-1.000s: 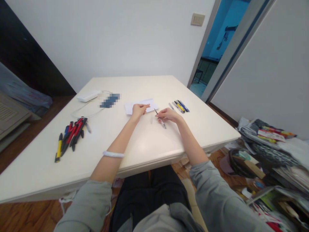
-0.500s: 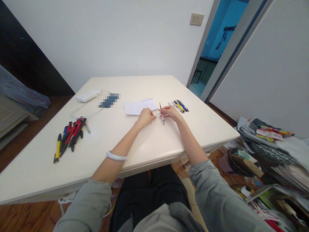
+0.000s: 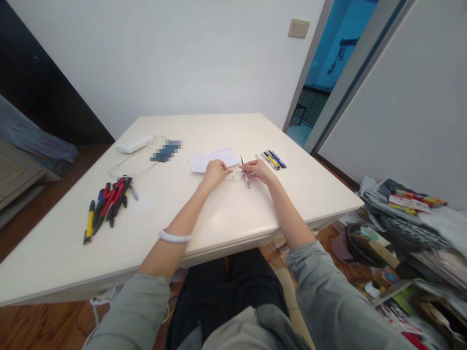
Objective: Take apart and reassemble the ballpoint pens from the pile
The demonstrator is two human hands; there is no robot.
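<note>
My right hand [image 3: 257,170] is closed around a slim pen [image 3: 248,182] with a clear barrel and a dark tip that points away from me. To its left, my left hand [image 3: 216,174] is pinched shut over the near edge of a creased white paper [image 3: 204,160]. Whatever the left fingertips may hold is too small to make out. A faint, small pale thing lies on the table between the two hands. Just beyond my right hand, several pens [image 3: 271,159] in grey, yellow and blue lie side by side.
On the left of the white table [image 3: 175,194] is a loose pile of red, black, blue and yellow pens [image 3: 111,201]. Behind it are a white power strip [image 3: 134,144] with a cable and a blurred-out dark object [image 3: 166,151]. Cluttered bags and a basket [image 3: 359,245] stand at the right.
My left hand has moved a little left, away from the pen, baring a small pale thing on the table. The right hand keeps its hold on the pen in nearly the same spot.
</note>
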